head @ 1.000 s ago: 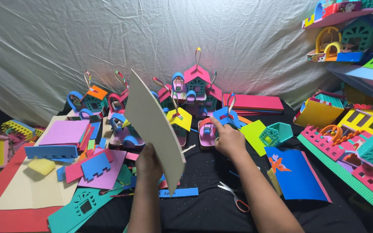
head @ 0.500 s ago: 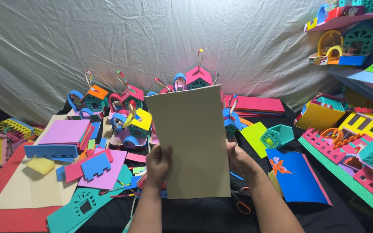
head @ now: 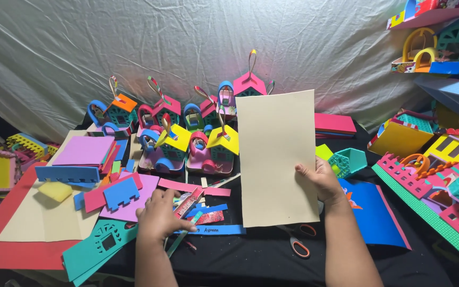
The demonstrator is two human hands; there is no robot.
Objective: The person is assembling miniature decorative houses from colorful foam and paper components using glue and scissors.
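My right hand [head: 319, 178] holds a large beige foam sheet [head: 277, 154] upright by its right edge, above the black table. My left hand [head: 160, 215] is down on the table among loose foam strips, its fingers resting on a red glitter strip [head: 188, 203] and beside a blue strip [head: 213, 230]. Orange-handled scissors [head: 299, 245] lie on the cloth below the sheet, partly hidden by it.
Several small colourful foam houses [head: 173, 141] stand behind the strips. Foam sheets and cut pieces [head: 83, 154] pile at the left. A blue sheet [head: 370, 212] lies right of my arm. More foam houses and fence pieces [head: 436, 175] crowd the right side and a shelf [head: 436, 48].
My left hand let go of the beige sheet and dropped to the strips on the table. My right hand alone now holds the sheet, shifted to the right.
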